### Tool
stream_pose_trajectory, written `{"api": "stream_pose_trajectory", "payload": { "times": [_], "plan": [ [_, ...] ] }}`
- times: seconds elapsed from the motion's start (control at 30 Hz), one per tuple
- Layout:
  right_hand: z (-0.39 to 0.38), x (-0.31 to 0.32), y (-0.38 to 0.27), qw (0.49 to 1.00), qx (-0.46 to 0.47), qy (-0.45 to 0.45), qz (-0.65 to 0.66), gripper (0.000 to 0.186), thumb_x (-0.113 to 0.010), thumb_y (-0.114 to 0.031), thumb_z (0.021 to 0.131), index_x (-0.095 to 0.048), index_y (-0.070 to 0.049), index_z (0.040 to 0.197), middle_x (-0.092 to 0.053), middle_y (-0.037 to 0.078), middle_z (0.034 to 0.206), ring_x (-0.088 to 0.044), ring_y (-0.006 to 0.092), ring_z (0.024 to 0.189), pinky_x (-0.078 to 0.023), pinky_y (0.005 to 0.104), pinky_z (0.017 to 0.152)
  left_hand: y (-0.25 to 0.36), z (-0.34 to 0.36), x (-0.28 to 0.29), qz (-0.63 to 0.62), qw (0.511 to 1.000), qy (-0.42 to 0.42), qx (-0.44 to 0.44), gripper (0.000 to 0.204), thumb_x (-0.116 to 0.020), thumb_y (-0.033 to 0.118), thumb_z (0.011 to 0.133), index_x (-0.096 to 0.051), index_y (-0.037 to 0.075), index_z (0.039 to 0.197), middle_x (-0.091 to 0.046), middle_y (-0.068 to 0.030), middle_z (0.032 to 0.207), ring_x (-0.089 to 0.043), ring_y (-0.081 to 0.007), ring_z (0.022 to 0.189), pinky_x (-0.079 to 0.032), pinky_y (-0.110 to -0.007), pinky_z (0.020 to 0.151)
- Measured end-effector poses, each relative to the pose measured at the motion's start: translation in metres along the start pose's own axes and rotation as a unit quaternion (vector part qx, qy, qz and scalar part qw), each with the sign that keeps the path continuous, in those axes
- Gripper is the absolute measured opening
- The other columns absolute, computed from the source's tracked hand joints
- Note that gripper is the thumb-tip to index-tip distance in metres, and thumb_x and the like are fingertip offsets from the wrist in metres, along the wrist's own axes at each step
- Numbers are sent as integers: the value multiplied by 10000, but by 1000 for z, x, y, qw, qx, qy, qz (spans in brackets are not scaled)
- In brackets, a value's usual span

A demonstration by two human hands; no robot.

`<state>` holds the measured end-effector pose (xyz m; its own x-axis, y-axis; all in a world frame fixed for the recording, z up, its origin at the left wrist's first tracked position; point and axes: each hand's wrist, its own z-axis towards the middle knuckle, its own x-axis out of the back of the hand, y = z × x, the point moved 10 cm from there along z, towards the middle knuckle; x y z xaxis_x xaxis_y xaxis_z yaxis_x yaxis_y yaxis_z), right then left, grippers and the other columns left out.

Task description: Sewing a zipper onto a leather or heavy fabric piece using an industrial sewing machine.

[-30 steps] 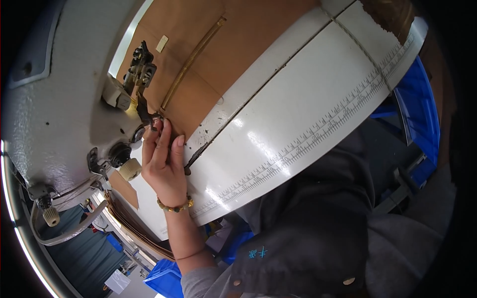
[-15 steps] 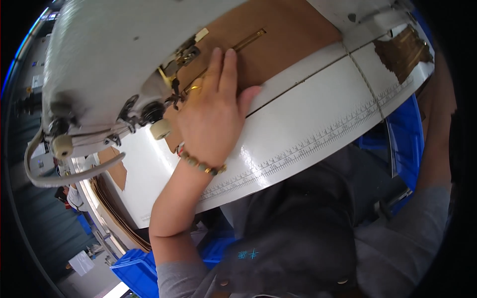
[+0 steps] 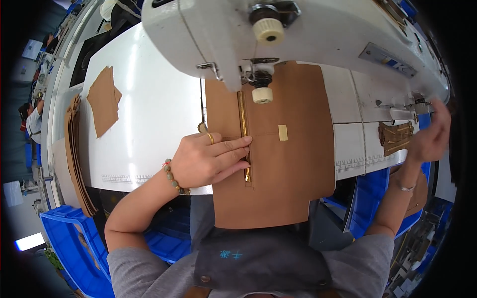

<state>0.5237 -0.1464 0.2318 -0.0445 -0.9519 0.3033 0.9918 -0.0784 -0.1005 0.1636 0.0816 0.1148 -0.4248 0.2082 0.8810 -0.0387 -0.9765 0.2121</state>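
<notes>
L hand lies w/ fingers loosely straight on zip, nothing gripped. R hand up by R end of machine; can't tell if holding anything. Zip runs along L part of brown panel, top end under machine head; panel overhangs table's near edge. Brown stack far L, blue bin below.

Cyan lettering on dark apron; metal plate, marked in blue and yellow, on white sewing machine; dark-graduated ruler scale, numerals too small to read, along white tabletop.
</notes>
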Motion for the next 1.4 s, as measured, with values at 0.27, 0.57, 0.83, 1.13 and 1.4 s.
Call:
{"api": "stream_pose_trajectory", "payload": {
  "times": [0.27, 0.57, 0.83, 1.13, 1.4],
  "plan": [
    [-68, -219, -235, 888, 124, -402, 185, 372, -819, -361, 798, -703, -69, 997, -674, 73, 1125, -651, 294, 1055, -539, 404, 925, -29, 5, 10, 40, 997, 62, 33, 343, -849, 211, 821, -744, 66, 1114, -733, -80, 1237, -703, -271, 1040, -597, -376, 863],
    [-82, -240, -247, 880, 115, -415, 202, 527, -794, -495, 779, -708, -45, 1039, -673, 110, 1125, -612, 316, 1137, -491, 439, 1028, -51, -8, -14, 6, 975, 23, 223, 644, -780, 201, 897, -537, 42, 1471, -570, -146, 1497, -591, -355, 1334, -544, -415, 1055],
    [-85, -241, -249, 870, 119, -437, 196, 552, -799, -490, 780, -714, -40, 1087, -685, 128, 1127, -615, 332, 1151, -487, 445, 1046, -44, -2, -20, 40, 981, -14, 191, 653, -767, 235, 895, -551, -28, 1452, -548, -168, 1525, -527, -356, 1408, -460, -443, 1152],
    [-86, -240, -249, 867, 117, -442, 196, 679, -787, -492, 802, -667, -25, 1279, -676, 116, 1308, -633, 329, 1131, -480, 448, 1063, -44, 1, -21, 81, 982, -33, 167, 598, -721, 360, 922, -612, 28, 1408, -584, -113, 1502, -544, -299, 1386, -441, -439, 1151],
    [-84, -242, -251, 873, 146, -439, 153, 750, -744, -603, 783, -668, -63, 1298, -693, 111, 1270, -651, 307, 1068, -496, 427, 1046, -48, 3, -17, 68, 984, -21, 161, 588, -716, 411, 914, -626, 51, 1369, -591, -85, 1483, -541, -289, 1377, -429, -464, 1162]
  ]
}}
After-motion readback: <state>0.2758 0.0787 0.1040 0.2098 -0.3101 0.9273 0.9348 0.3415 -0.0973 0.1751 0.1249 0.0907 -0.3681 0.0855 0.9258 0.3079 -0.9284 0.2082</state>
